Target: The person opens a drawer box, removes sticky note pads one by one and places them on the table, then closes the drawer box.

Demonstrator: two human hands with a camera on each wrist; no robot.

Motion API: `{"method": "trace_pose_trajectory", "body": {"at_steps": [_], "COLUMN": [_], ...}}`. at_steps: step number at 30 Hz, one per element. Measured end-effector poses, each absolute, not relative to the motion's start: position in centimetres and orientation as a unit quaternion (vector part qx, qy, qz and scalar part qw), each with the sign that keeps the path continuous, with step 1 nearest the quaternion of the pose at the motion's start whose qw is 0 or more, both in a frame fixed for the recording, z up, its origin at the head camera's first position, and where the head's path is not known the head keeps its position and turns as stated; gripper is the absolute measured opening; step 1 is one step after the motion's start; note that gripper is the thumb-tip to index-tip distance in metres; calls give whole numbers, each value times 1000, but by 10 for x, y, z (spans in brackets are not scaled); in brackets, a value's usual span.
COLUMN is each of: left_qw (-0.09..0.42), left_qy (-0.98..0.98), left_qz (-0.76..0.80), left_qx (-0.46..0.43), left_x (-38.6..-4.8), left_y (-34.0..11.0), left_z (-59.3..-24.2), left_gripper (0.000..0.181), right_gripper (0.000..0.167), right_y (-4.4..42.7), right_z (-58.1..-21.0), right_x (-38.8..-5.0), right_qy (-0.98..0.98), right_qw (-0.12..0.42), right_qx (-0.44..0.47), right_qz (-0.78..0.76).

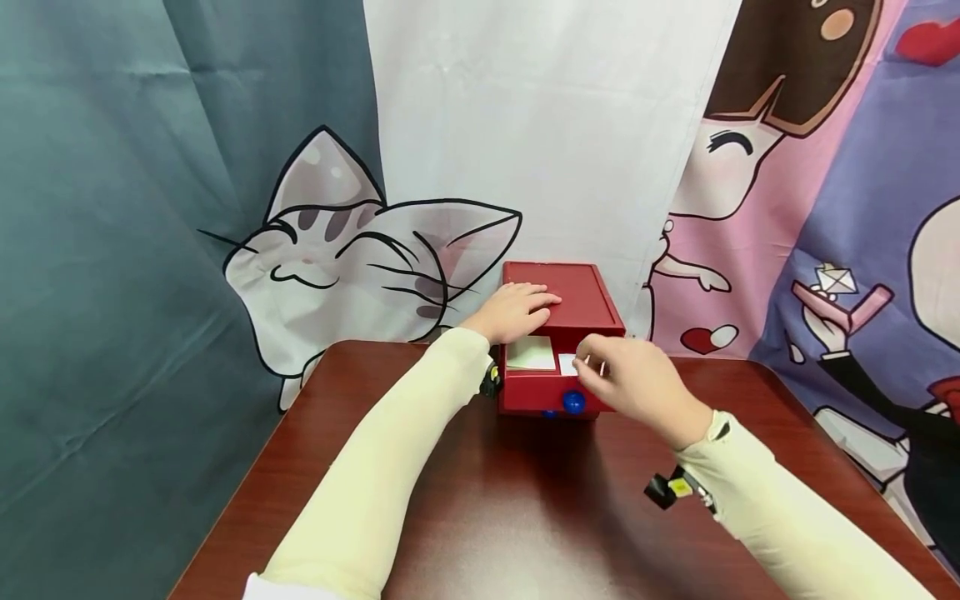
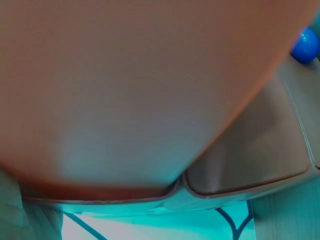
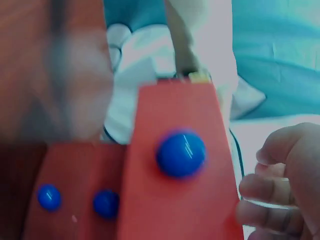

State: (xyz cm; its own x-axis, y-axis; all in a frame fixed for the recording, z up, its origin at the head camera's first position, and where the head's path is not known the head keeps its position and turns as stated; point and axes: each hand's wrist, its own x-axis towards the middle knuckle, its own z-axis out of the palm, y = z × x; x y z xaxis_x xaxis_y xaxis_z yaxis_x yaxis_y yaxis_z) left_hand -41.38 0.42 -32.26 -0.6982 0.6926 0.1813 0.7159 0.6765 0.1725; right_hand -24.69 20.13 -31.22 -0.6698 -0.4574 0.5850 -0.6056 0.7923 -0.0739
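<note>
A red drawer box [image 1: 581, 287] stands on the table, its upper drawer [image 1: 528, 393] pulled out toward me. My left hand [image 1: 513, 312] rests on the box's top, fingers spread; its own wrist view is mostly filled by blurred skin. Above the right part of the drawer, my right hand [image 1: 645, 383] has loosely bent fingers. In the right wrist view, its fingers [image 3: 267, 189] are beside the drawer's edge, and nothing shows between them and the thumb. A pale, flat lining or sheet [image 1: 530, 353] lies in the drawer's left compartment, and something white [image 1: 567, 364] shows in the right one.
A blue round knob [image 1: 573, 402] juts from the drawer front. More blue knobs [image 3: 49, 197] sit on lower drawer fronts. The box stands at the far part of the brown table [image 1: 480, 517], close to a printed cloth backdrop [image 1: 450, 150].
</note>
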Motion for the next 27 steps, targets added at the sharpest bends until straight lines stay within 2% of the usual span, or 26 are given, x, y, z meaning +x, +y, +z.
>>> {"method": "trace_pose_trajectory", "body": {"at_steps": [3,9,13,20,27], "left_qw": [50,45,45,46,52], "left_qy": [-912,-918,-917,-917,-916], "left_qz": [-120,-115,-122,-119,-122], "left_qx": [-389,-377,-378,-378,-378], "left_x": [-415,-413,-412,-411,-410], "left_y": [6,4,5,5,5], "left_z": [-323,-324,-325,-326,-325], "left_gripper": [49,48,48,48,48], "right_gripper": [3,19,27,31,30], "right_y": [212,220,217,212,212], "right_z": [-302,-298,-300,-302,-302], "right_x": [-264,-301,-318,-325,-324], "right_qy": [-915,-943,-940,-923,-919], "right_qw": [239,53,-26,-76,-67], "right_qx": [299,319,341,376,388], "right_qz": [125,73,20,-27,-28]}}
